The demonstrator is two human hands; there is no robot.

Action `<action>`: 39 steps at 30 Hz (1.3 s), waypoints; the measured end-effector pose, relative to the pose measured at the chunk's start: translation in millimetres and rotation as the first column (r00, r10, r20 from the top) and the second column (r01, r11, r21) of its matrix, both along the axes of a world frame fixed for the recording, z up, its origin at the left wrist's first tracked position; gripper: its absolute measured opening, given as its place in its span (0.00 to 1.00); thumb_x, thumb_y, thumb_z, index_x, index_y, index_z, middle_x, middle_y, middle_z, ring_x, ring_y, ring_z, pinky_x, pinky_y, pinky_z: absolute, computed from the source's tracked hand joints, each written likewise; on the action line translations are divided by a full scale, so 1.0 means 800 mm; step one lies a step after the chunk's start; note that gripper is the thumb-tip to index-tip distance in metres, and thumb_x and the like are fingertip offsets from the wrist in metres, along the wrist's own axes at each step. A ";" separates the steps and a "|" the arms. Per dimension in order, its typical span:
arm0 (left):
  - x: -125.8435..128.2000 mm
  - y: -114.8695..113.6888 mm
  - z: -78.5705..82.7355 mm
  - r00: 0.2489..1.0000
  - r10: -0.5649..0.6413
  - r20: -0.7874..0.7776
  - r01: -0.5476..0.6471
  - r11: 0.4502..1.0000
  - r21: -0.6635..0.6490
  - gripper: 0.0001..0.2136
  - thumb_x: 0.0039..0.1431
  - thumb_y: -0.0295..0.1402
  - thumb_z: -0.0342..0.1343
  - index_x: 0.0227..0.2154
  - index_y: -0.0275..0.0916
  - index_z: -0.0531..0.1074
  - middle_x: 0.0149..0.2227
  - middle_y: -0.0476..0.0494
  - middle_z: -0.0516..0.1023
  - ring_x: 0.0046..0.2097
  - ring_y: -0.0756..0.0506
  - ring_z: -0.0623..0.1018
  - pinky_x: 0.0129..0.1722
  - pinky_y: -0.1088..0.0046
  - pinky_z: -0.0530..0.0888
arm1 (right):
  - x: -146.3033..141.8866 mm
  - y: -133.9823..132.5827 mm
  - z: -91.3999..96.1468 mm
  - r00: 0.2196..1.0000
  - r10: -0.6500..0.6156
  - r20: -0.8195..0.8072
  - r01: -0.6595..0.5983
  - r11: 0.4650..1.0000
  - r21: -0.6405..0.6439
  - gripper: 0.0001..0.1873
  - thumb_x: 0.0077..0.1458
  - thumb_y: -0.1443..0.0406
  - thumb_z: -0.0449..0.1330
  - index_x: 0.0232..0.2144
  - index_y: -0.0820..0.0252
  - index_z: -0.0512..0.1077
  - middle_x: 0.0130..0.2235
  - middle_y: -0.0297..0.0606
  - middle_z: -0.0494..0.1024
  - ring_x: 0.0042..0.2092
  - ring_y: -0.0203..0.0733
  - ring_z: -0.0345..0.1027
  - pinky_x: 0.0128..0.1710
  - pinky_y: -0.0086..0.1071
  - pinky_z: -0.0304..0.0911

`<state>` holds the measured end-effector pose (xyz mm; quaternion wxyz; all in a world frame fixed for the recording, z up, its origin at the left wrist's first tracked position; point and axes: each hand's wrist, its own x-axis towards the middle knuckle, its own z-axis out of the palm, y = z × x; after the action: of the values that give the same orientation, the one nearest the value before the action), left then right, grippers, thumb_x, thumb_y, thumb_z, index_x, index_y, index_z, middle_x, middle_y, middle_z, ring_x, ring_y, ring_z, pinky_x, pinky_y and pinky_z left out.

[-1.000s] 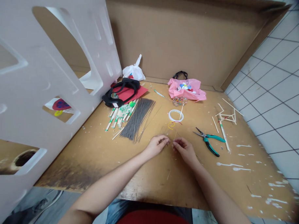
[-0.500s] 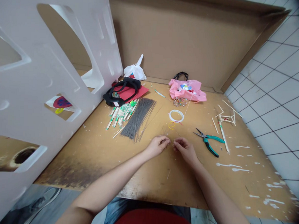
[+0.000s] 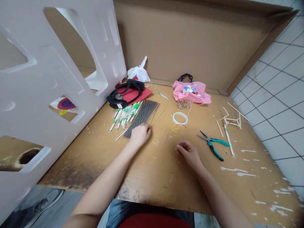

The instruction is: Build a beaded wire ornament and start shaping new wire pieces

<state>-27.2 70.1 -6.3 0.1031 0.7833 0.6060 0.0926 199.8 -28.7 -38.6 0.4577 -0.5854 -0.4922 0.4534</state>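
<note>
My left hand (image 3: 140,134) rests on the near end of a bundle of thin grey wires (image 3: 144,114), its fingers curled down onto the strands. My right hand (image 3: 187,151) lies on the wooden table (image 3: 150,170) near the middle, fingers pinched together; what they hold is too fine to make out. Teal-handled pliers (image 3: 213,142) lie to the right of that hand. A white ring of tape (image 3: 180,118) and small red and yellow wire loops (image 3: 175,127) sit just beyond it.
Paper-wrapped chopsticks (image 3: 124,115) lie left of the wires. A black headset (image 3: 124,92) on red paper, a white plastic bag (image 3: 138,73) and a pink bag (image 3: 191,91) stand at the back. A stick frame (image 3: 231,119) is at right. White foam panel (image 3: 43,80) walls the left.
My left hand has left the right hand and moved left and forward onto the grey wire bundle. The right hand stays in place, still pinched.
</note>
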 end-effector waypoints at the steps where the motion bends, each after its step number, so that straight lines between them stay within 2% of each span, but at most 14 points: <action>1: -0.001 0.000 -0.001 1.000 -0.008 -0.023 0.008 1.000 -0.005 0.11 0.58 0.33 0.44 0.37 0.40 0.71 0.42 0.42 0.75 0.40 0.43 0.76 0.36 0.71 0.70 | 0.000 0.000 0.000 1.000 0.002 -0.001 -0.002 1.000 0.004 0.16 0.46 0.52 0.60 0.29 0.58 0.66 0.23 0.31 0.69 0.24 0.35 0.63 0.26 0.30 0.60; 7: 0.003 -0.002 -0.011 0.991 -0.037 -0.127 0.029 0.997 -0.064 0.11 0.56 0.35 0.46 0.36 0.37 0.71 0.41 0.38 0.75 0.40 0.40 0.76 0.35 0.67 0.71 | 0.001 0.000 0.003 1.000 -0.015 0.004 0.015 1.000 -0.014 0.17 0.45 0.51 0.60 0.29 0.58 0.66 0.23 0.31 0.69 0.24 0.35 0.64 0.26 0.31 0.61; 13: 0.004 0.002 -0.016 0.986 -0.007 -0.167 -0.009 0.996 -0.091 0.13 0.54 0.26 0.44 0.39 0.32 0.70 0.40 0.32 0.75 0.39 0.38 0.77 0.36 0.64 0.71 | 0.004 0.000 0.003 1.000 -0.021 -0.003 0.020 1.000 -0.013 0.17 0.45 0.51 0.60 0.29 0.58 0.67 0.23 0.32 0.70 0.24 0.36 0.64 0.27 0.32 0.61; 16: 0.004 0.000 -0.013 0.987 -0.001 -0.161 -0.015 0.995 -0.094 0.13 0.54 0.26 0.44 0.40 0.32 0.69 0.40 0.32 0.75 0.40 0.38 0.77 0.36 0.64 0.71 | 0.004 0.000 0.004 1.000 -0.027 -0.010 0.027 1.000 -0.013 0.17 0.45 0.51 0.60 0.29 0.58 0.67 0.23 0.32 0.70 0.25 0.35 0.64 0.27 0.32 0.61; 18: 0.006 -0.005 -0.010 0.989 -0.018 -0.149 0.004 0.995 -0.098 0.12 0.55 0.28 0.44 0.39 0.33 0.69 0.40 0.32 0.75 0.40 0.39 0.77 0.37 0.65 0.71 | 0.004 0.001 0.005 0.999 -0.037 -0.012 0.037 0.999 -0.011 0.18 0.44 0.50 0.61 0.28 0.58 0.67 0.23 0.32 0.69 0.25 0.36 0.64 0.27 0.32 0.61; 22: 0.023 -0.021 -0.006 0.988 -0.122 -0.098 0.112 0.988 -0.107 0.10 0.58 0.33 0.45 0.36 0.39 0.71 0.40 0.40 0.76 0.42 0.43 0.76 0.38 0.71 0.70 | 0.003 0.001 0.007 0.999 -0.040 -0.018 0.040 0.999 -0.016 0.19 0.43 0.50 0.62 0.27 0.58 0.67 0.23 0.32 0.69 0.24 0.36 0.64 0.26 0.32 0.61; 24: 0.038 -0.026 -0.004 0.985 -0.154 -0.075 0.147 0.985 -0.093 0.11 0.59 0.33 0.44 0.37 0.38 0.71 0.41 0.39 0.75 0.41 0.43 0.76 0.38 0.71 0.70 | 0.002 0.001 0.006 0.999 -0.033 -0.017 0.032 0.999 -0.021 0.19 0.43 0.50 0.61 0.28 0.58 0.67 0.23 0.32 0.69 0.24 0.36 0.64 0.26 0.31 0.61; 30: 0.082 -0.016 0.006 0.981 -0.137 -0.136 0.122 0.986 -0.118 0.14 0.57 0.21 0.43 0.42 0.26 0.71 0.39 0.26 0.75 0.41 0.38 0.77 0.38 0.66 0.72 | 0.002 0.001 0.003 0.999 -0.019 -0.047 0.018 0.999 -0.039 0.19 0.43 0.50 0.61 0.27 0.58 0.67 0.22 0.32 0.69 0.24 0.36 0.63 0.26 0.31 0.60; 33: 0.096 -0.010 0.010 0.977 -0.142 -0.161 0.118 0.982 -0.149 0.15 0.54 0.17 0.43 0.38 0.24 0.73 0.38 0.23 0.76 0.42 0.36 0.77 0.38 0.65 0.72 | 0.004 0.001 0.002 0.998 -0.020 -0.051 0.019 0.999 -0.030 0.18 0.43 0.50 0.61 0.27 0.58 0.66 0.22 0.32 0.69 0.24 0.36 0.63 0.25 0.32 0.61; 36: 0.098 -0.006 0.012 0.974 -0.156 -0.162 0.127 0.976 -0.177 0.13 0.52 0.15 0.45 0.32 0.25 0.75 0.36 0.23 0.76 0.42 0.35 0.78 0.39 0.62 0.72 | 0.005 0.001 0.003 0.997 -0.025 -0.077 0.023 0.999 -0.025 0.18 0.43 0.50 0.61 0.27 0.57 0.66 0.22 0.32 0.69 0.24 0.36 0.62 0.25 0.32 0.61; 39: 0.088 0.000 0.014 0.979 -0.147 -0.140 0.120 0.975 -0.186 0.12 0.51 0.16 0.47 0.32 0.25 0.75 0.36 0.23 0.77 0.42 0.34 0.77 0.39 0.61 0.72 | 0.004 0.002 0.005 0.994 -0.033 -0.101 0.030 0.999 -0.031 0.18 0.43 0.50 0.62 0.27 0.58 0.66 0.22 0.32 0.69 0.24 0.35 0.62 0.26 0.32 0.61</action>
<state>43.0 69.8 4.8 0.1317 0.8149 0.5636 -0.0290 203.3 -27.4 -34.6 0.4803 -0.5761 -0.4523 0.4825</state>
